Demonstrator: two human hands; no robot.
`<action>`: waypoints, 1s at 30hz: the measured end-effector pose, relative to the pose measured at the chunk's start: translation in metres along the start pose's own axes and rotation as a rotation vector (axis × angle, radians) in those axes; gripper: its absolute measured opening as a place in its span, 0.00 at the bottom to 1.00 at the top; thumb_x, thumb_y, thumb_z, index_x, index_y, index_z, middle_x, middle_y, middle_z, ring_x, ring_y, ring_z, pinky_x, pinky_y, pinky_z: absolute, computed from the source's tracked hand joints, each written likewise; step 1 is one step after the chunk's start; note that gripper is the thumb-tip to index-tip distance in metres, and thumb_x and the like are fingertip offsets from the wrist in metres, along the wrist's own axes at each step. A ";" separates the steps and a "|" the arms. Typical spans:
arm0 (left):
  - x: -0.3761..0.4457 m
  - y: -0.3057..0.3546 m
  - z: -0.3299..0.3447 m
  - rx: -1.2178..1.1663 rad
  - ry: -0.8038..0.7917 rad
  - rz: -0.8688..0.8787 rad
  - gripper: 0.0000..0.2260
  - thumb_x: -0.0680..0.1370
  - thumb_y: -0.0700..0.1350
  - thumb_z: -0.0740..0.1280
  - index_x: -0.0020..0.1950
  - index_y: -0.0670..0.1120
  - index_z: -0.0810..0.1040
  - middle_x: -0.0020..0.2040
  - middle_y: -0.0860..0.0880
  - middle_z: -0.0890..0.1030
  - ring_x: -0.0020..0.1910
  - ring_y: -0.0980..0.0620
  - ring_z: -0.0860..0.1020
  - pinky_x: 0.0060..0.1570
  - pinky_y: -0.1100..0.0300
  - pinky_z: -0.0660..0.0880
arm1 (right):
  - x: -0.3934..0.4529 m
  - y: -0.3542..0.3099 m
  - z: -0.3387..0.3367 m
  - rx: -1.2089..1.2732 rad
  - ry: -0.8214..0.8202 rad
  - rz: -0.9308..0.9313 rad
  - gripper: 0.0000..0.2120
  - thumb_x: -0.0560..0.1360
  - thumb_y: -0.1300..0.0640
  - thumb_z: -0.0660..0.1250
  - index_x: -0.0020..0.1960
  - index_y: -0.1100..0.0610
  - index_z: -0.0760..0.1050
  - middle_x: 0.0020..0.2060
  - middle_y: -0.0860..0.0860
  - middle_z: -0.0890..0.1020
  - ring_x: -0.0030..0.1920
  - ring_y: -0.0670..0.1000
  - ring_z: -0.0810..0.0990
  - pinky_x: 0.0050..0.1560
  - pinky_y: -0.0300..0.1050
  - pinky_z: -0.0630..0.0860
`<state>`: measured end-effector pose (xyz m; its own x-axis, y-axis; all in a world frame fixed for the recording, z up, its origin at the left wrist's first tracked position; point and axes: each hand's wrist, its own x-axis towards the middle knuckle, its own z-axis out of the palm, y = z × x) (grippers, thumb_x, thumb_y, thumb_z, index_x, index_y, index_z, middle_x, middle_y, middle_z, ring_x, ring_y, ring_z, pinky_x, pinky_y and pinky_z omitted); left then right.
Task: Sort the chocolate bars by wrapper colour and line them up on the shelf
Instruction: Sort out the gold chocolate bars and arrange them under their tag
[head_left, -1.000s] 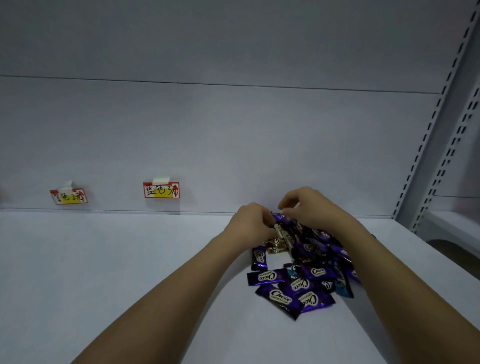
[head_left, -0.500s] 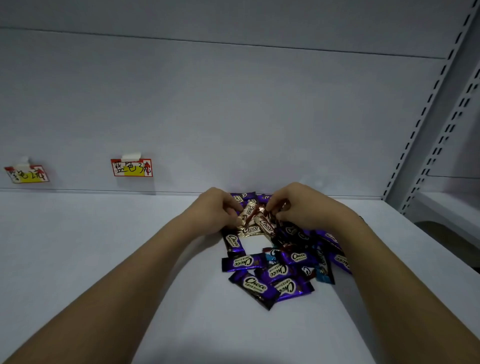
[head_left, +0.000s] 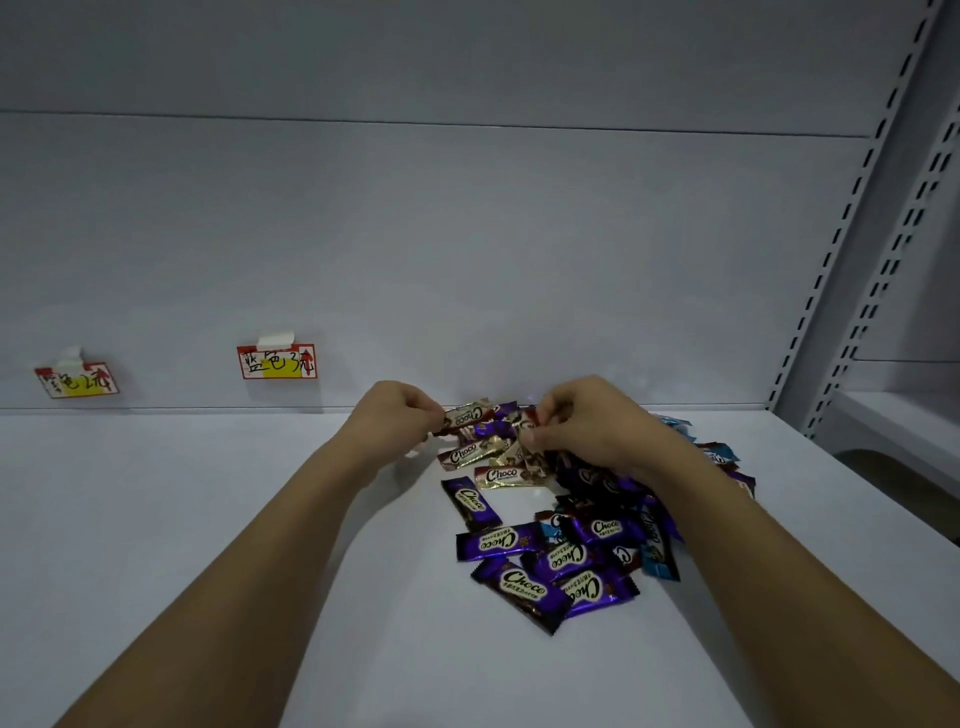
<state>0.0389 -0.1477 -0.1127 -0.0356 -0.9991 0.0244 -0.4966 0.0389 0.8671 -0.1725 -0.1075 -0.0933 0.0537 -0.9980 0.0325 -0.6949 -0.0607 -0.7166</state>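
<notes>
Two hands are in view, the left hand (head_left: 392, 418) and the right hand (head_left: 592, 426). Two paper labels are stuck to the back wall: one label (head_left: 277, 360) nearer the hands and another label (head_left: 77, 381) further left. Of the gold chocolate bars (head_left: 503, 476), at least four can be counted near the hands. The purple chocolate bars (head_left: 521, 591) number about six lying in plain sight, with more half buried under the right forearm. Blue chocolate bars (head_left: 658, 561) show in roughly three spots; the heap hides the exact total.
</notes>
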 end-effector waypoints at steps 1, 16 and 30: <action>0.001 0.000 -0.003 -0.024 0.014 -0.002 0.05 0.76 0.36 0.67 0.43 0.42 0.82 0.44 0.44 0.83 0.38 0.53 0.77 0.34 0.64 0.72 | -0.001 -0.001 -0.004 0.110 0.037 0.004 0.08 0.72 0.55 0.75 0.43 0.58 0.78 0.38 0.50 0.83 0.38 0.47 0.79 0.37 0.39 0.71; -0.004 -0.001 -0.004 0.011 -0.178 -0.017 0.07 0.75 0.47 0.72 0.46 0.44 0.85 0.43 0.47 0.83 0.42 0.53 0.76 0.37 0.62 0.71 | 0.002 0.002 -0.008 0.121 -0.024 -0.078 0.06 0.75 0.61 0.72 0.49 0.52 0.80 0.40 0.49 0.84 0.41 0.44 0.82 0.44 0.36 0.78; 0.000 -0.008 0.006 0.339 -0.262 0.172 0.16 0.70 0.47 0.78 0.57 0.47 0.82 0.45 0.52 0.80 0.40 0.57 0.76 0.38 0.67 0.72 | 0.002 0.001 0.006 -0.125 -0.165 -0.144 0.07 0.72 0.58 0.75 0.49 0.50 0.83 0.40 0.47 0.84 0.41 0.44 0.82 0.45 0.37 0.78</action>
<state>0.0379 -0.1479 -0.1225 -0.3388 -0.9408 -0.0106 -0.7183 0.2513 0.6488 -0.1690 -0.1092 -0.0984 0.2679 -0.9634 0.0068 -0.7544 -0.2142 -0.6205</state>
